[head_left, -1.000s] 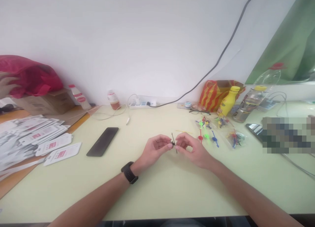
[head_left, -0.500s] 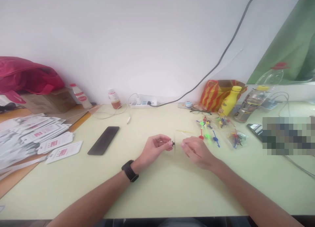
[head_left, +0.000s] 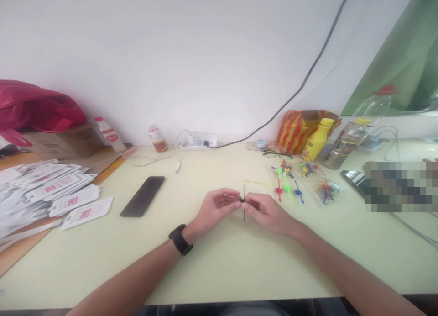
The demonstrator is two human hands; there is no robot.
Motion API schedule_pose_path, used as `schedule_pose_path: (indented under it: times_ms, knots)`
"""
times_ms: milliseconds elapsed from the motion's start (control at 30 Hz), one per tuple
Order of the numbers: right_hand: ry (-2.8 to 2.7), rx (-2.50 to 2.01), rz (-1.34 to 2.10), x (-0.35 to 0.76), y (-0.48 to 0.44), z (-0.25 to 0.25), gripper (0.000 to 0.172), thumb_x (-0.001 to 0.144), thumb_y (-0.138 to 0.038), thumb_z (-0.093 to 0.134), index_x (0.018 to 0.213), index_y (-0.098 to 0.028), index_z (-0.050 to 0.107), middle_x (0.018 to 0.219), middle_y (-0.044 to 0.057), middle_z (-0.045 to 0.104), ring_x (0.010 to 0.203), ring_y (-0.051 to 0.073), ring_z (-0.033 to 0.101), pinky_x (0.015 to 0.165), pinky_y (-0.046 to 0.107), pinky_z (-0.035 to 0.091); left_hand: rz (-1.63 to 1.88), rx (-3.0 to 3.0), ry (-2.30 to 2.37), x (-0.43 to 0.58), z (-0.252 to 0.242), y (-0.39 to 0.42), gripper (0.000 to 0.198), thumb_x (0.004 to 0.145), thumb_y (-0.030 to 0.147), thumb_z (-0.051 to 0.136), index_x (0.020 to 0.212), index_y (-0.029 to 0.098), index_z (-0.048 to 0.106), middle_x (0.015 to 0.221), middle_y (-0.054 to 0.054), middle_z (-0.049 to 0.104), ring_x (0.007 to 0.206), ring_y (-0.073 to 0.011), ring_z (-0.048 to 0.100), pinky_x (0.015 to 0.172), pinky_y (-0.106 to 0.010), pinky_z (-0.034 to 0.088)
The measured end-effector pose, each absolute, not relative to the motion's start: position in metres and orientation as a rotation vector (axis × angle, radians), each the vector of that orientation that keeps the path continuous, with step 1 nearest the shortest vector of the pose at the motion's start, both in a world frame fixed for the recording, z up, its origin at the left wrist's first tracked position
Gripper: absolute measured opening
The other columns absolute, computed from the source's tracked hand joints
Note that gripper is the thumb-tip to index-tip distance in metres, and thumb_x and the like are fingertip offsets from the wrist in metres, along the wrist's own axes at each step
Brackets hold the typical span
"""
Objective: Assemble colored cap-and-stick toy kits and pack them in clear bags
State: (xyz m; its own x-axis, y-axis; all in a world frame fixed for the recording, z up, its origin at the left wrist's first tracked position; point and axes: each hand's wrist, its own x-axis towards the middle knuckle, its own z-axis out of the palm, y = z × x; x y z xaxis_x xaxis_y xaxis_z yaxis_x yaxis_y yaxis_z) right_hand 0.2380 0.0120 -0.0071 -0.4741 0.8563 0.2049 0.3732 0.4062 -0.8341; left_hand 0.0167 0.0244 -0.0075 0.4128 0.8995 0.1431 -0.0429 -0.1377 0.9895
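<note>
Over the middle of the pale table (head_left: 205, 265), a small black piece with a thin dark rod (head_left: 244, 215) is between my two hands. My left hand (head_left: 219, 208), a black watch on its wrist, pinches the piece from the left. From the right, my right hand (head_left: 268, 213) closes its thumb and fingers on the same piece. The rod stands out above and below the fingertips. Just behind the hands lie a thin yellow stick (head_left: 256, 182) and a red, a green and a blue plastic piece (head_left: 299, 193).
Small bags of coloured parts (head_left: 326, 191), glasses (head_left: 278, 154), a yellow bottle (head_left: 318, 140) and a striped bag (head_left: 289, 131) are at the right. A black phone (head_left: 143, 196) and white tags (head_left: 77, 201) lie left. A power strip (head_left: 195, 145) is by the wall.
My right hand has moved left and now meets my left hand at the black piece. The rod, blurred before, now shows clearly. The view has shifted slightly.
</note>
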Motion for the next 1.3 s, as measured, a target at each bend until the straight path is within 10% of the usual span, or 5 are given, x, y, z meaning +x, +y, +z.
schedule_pose_path:
  times_ms: [267,733,1000,1300]
  knots:
    - [-1.972,-1.062,1.022,0.239,0.017,-0.011,0.036,0.105,-0.046,0.045,0.079,-0.021,0.049,0.072,-0.001,0.050,0.069,0.016,0.047,0.063,0.029,0.037,1.027,1.915,0.892,0.016,-0.008,0.024,0.032,0.087,0.034,0.081,0.116,0.023,0.073,0.117,-0.007,0.075,0.109,-0.0247,0.069,0.100,-0.041,0.053]
    - [-2.026,-1.822,-0.136,0.297,0.057,-0.029,0.028,0.093,-0.027,0.054,0.068,-0.022,0.044,0.083,0.006,0.061,0.087,0.025,0.056,0.073,0.036,0.037,0.831,2.321,1.442,0.003,-0.031,0.039,0.052,0.082,0.037,0.079,0.131,0.029,0.063,0.141,-0.011,0.056,0.139,-0.0396,0.042,0.111,-0.063,0.038]
    - [-2.147,-1.620,-0.140,0.293,0.056,-0.033,0.011,0.095,-0.021,0.054,0.088,-0.022,0.062,0.095,0.006,0.065,0.098,0.027,0.058,0.086,0.040,0.042,0.881,2.185,1.271,0.002,-0.031,0.040,0.054,0.083,0.003,0.056,0.132,0.026,0.061,0.135,-0.009,0.059,0.120,-0.0265,0.060,0.104,-0.045,0.053]
    - [-2.251,-1.379,0.181,0.275,0.043,-0.026,0.014,0.092,-0.015,0.054,0.082,-0.021,0.060,0.089,0.004,0.066,0.094,0.024,0.058,0.088,0.040,0.043,0.954,2.120,1.254,0.002,-0.038,0.048,0.026,0.096,0.020,0.060,0.120,0.022,0.069,0.113,-0.007,0.070,0.096,-0.0214,0.068,0.087,-0.038,0.057]
